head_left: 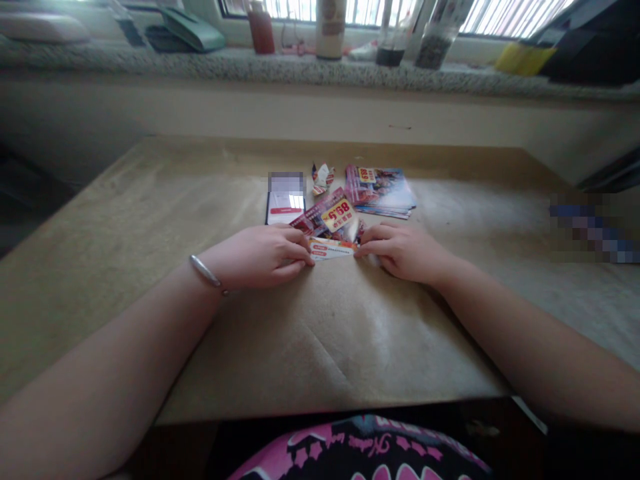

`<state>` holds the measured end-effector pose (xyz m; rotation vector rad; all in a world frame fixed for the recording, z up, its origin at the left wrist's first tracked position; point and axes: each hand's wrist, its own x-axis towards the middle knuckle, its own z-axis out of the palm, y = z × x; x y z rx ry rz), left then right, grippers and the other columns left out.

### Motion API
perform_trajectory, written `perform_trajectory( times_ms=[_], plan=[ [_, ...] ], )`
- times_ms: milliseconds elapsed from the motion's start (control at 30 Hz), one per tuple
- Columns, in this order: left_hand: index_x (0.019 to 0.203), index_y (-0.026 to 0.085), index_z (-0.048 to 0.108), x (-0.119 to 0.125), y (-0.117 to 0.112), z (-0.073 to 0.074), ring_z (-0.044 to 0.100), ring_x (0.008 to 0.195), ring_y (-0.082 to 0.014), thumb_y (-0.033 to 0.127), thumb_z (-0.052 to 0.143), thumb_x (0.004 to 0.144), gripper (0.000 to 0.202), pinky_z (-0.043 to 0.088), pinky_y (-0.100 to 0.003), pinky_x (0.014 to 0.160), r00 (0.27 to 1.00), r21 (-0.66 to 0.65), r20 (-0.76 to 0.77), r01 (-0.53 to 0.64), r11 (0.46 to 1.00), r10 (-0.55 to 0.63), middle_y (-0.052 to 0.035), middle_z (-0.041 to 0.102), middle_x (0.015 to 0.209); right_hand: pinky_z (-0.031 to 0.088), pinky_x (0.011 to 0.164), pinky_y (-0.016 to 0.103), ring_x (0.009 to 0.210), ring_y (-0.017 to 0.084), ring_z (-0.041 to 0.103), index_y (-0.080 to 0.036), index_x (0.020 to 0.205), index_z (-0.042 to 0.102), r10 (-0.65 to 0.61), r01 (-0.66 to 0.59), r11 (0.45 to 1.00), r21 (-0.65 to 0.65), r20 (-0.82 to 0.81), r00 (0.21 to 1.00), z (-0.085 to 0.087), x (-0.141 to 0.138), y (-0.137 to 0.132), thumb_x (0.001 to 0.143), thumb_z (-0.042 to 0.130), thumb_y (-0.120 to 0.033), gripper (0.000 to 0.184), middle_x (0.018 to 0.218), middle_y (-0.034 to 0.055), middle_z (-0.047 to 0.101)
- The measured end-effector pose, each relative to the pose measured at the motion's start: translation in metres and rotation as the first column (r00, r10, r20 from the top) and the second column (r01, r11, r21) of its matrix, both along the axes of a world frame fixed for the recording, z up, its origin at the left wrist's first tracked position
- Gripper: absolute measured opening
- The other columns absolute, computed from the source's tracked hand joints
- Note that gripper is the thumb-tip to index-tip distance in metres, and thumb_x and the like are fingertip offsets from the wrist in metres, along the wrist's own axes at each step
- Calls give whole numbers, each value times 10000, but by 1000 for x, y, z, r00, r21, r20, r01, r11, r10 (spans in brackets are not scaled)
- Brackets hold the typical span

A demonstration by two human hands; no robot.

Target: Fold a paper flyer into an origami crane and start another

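A printed flyer [336, 215] in purple and red, with a yellow price label, lies on the table with its near edge folded up into a white strip [333, 249]. At the left end of this strip, my left hand [273, 257] has its fingers closed on the paper; a silver bangle [204, 270] circles that wrist. The other end is pinched by the fingertips of my right hand [400, 248]. Behind the flyer stands a small folded paper piece [321, 178]. A phone [286, 199] with its screen lit lies just beyond my left hand.
A stack of similar flyers [381, 190] lies at the back right of the flyer. The table [320, 333] has a tan covering with creases. Bottles and jars, among them a red-brown bottle [261, 30], line the stone windowsill [300, 72]. A blurred bluish thing [595, 230] is at the right.
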<state>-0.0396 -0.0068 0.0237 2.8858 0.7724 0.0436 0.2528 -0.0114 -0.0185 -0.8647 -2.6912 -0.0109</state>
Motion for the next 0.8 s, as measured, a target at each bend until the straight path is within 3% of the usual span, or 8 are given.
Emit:
perform_trajectory(
  times_ms=[500, 700, 800],
  plan=[
    [935, 222, 736, -10, 9, -5, 636, 1016, -155, 293, 430, 917, 315, 473, -276, 939, 997, -25, 71, 5, 1000, -4, -11, 730, 1020, 493, 752, 293, 824, 176, 665, -229, 845, 757, -84, 85, 996, -25, 36, 996, 5, 29, 8, 783, 468, -75, 333, 969, 40, 729],
    [905, 186, 702, -2, 2, -11, 644, 921, -173, 298, 414, 920, 309, 507, -292, 846, 999, 126, 14, -45, 991, 43, -54, 708, 994, 496, 749, 290, 800, 166, 666, -226, 800, 758, -95, 94, 994, -57, -17, 995, 4, 34, 9, 776, 455, -82, 337, 929, 27, 737],
    [989, 175, 670, 8, -4, -14, 624, 954, -189, 301, 417, 924, 290, 513, -300, 830, 997, 223, -16, -75, 972, 80, -82, 671, 1058, 492, 725, 287, 791, 170, 660, -219, 751, 745, -147, 146, 988, -43, -41, 988, 2, 36, 9, 763, 454, -83, 322, 891, 26, 734]
  ],
)
